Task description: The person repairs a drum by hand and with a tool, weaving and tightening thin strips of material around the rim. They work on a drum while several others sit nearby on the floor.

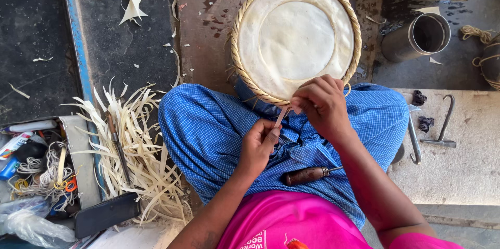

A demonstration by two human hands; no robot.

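**Both hands on a cane strip at the basket's near rim**

I see the round basket (296, 35) standing on its edge against my knees, its pale inside facing up at me and its woven cane rim toward my lap. My right hand (322, 106) sits at the near rim, fingers closed in a pinch on the top end of a thin strip (280, 118). My left hand (259, 145) is just below it, thumb and fingers pinched shut on the lower end of the same strip, so the strip runs short and slanted between the two hands. Both rest over the blue checked cloth (208, 129) on my legs.

An awl (308, 175) with a dark wooden handle lies on the cloth near my right forearm. A heap of loose cane strips (136, 150) lies on the floor to my left, beside a tray (83, 160) of odds and ends. A metal cup (420, 36) lies on its side to the right of the basket, and a metal hook (444, 124) lies on the stone slab below it.
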